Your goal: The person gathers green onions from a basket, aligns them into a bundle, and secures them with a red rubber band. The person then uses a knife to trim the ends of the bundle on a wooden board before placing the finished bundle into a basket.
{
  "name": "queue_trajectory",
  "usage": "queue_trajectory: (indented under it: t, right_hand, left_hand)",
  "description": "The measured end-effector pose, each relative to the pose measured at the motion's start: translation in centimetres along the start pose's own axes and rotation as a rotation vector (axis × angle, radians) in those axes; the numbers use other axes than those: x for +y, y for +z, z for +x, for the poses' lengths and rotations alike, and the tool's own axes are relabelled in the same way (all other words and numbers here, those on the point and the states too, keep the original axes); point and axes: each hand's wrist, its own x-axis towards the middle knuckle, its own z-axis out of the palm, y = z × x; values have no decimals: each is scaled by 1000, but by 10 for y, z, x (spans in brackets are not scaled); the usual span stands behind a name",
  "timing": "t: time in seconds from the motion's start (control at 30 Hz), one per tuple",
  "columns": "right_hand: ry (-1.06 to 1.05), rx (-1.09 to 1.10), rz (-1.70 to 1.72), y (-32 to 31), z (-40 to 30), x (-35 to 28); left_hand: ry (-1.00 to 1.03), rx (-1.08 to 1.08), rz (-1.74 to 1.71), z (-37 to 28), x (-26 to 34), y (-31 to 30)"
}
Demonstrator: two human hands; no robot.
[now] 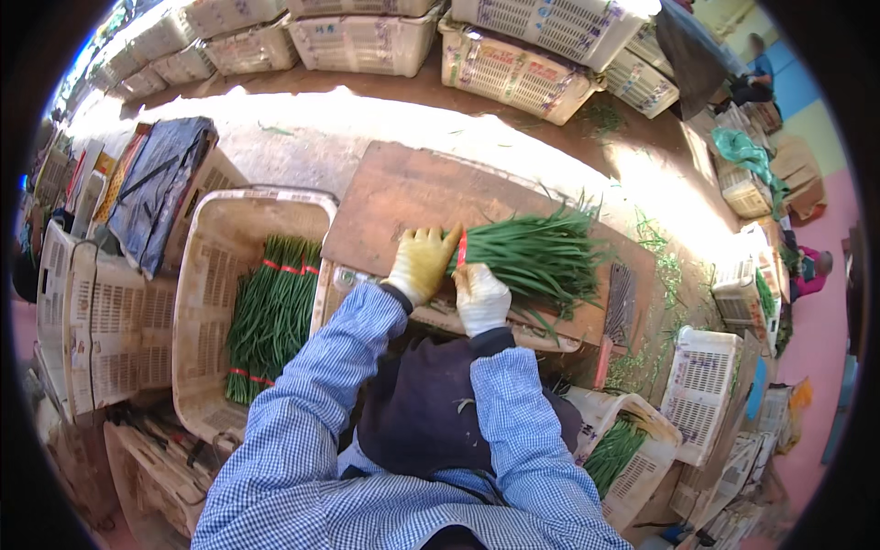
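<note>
A bunch of long green stalks, like garlic chives [536,254], lies on a brown board [385,199] with a red tie [462,246] round its left end. My left hand [425,265], in a yellowed glove, is at the bunch's left end, its thumb against the stalks. My right hand [481,299], in a white glove, has its fingers closed at the lower end of the red tie; whether it pinches the tie is hard to see. Right of the bunch lie dark thin strips [620,295] and a red-handled tool [603,361].
A plastic crate [185,275] at the left holds tied green bunches [275,316]. Another crate [653,474] at the lower right holds more greens [615,450]. Stacked crates [364,45] line the far side. Two people [760,72] sit at the far right, the other in pink [815,271].
</note>
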Motion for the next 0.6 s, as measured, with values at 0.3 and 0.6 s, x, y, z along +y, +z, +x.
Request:
queue_trajectory:
  t: [0.3,0.6]
  right_hand:
    - [-26,-13,-52,-5,5,4]
    - [-26,-61,-71,-5,5,1]
  left_hand:
    - [51,-170,27,7,-3,-58]
    - [-43,-381,-17,24,5,-29]
